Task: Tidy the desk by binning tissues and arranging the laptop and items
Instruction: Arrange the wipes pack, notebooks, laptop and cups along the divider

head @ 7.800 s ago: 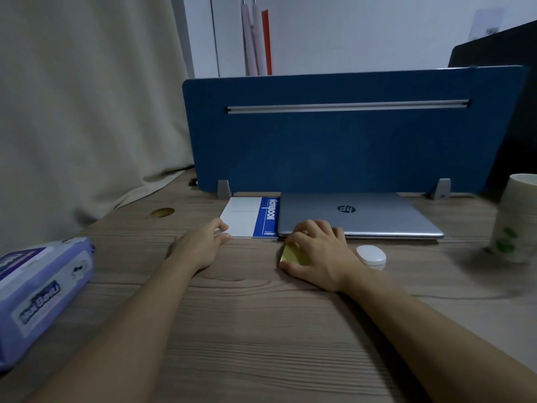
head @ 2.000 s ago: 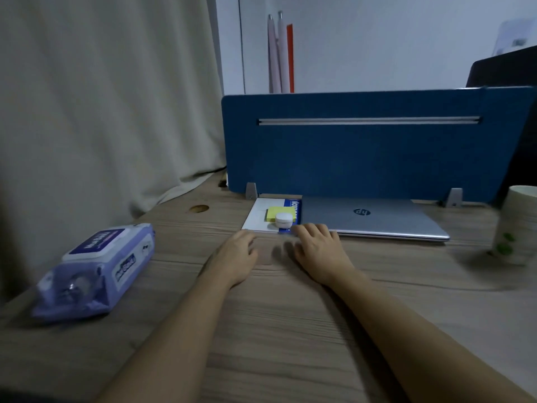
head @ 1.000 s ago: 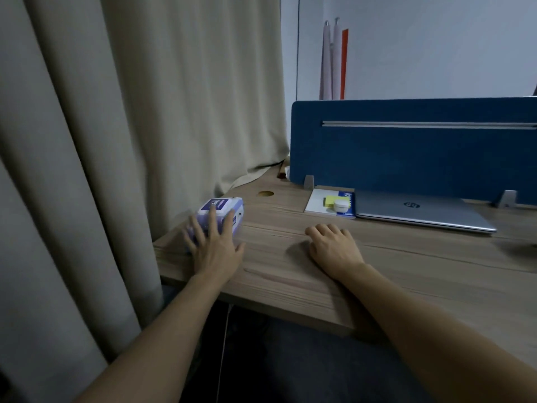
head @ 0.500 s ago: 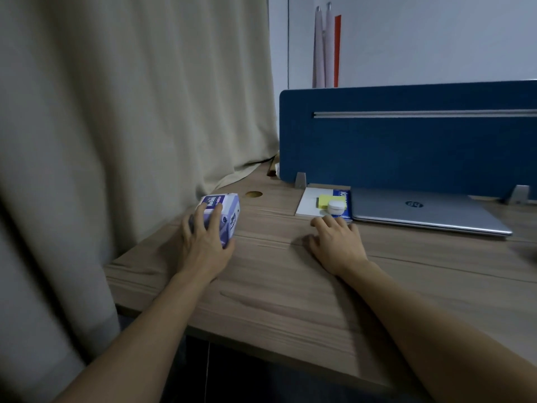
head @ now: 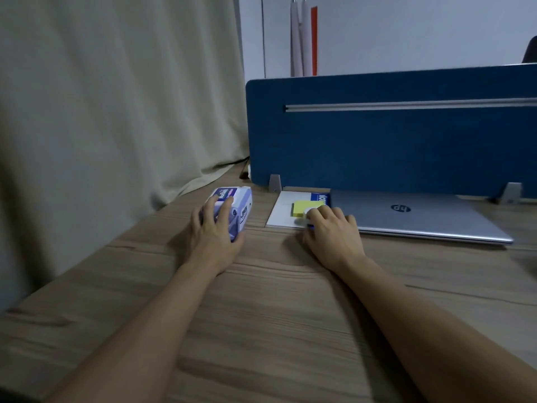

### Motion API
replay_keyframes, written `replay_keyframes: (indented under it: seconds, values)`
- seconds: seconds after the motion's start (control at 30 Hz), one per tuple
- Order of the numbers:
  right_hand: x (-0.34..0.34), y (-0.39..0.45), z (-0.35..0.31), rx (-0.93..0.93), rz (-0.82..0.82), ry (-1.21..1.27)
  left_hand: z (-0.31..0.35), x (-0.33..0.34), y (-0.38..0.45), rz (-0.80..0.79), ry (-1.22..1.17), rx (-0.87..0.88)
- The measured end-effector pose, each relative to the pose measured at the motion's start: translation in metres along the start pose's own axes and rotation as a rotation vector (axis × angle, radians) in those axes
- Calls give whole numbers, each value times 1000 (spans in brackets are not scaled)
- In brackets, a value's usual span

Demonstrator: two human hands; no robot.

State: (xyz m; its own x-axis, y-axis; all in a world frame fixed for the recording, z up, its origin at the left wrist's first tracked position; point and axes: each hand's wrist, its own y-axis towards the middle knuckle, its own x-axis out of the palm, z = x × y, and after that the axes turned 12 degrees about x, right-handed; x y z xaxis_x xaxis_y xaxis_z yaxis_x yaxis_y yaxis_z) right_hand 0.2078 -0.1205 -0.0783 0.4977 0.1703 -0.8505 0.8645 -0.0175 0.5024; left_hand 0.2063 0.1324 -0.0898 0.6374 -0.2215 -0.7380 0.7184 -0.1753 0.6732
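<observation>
A purple-and-white pack of wipes (head: 236, 203) lies on the wooden desk (head: 276, 301), just left of a white notebook (head: 280, 209) with a blue spine. My left hand (head: 213, 232) grips the pack from its near end. On the notebook lie a yellow sticky-note pad (head: 302, 206) and a small white mouse, mostly hidden by my fingers. My right hand (head: 334, 235) rests flat at the notebook's front right corner, fingers apart. A closed silver laptop (head: 415, 218) lies right of the notebook, against the blue divider.
A blue desk divider (head: 392, 135) stands along the back on metal feet. A beige curtain (head: 116, 97) hangs at the left and drapes onto the desk's back corner. The desk's left edge runs diagonally at the lower left.
My left hand has carried the pack of wipes from the desk's left edge to beside the notebook. My right hand has slid forward onto the notebook's corner.
</observation>
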Motion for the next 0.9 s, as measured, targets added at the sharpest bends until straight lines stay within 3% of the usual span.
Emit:
replay_keyframes:
  seconds: [0.57, 0.9]
  values:
    - [34, 52, 10, -43, 243, 1, 13, 85, 87, -87, -115, 54]
    - [27, 43, 15, -23, 294, 82, 22, 75, 83, -132, -82, 58]
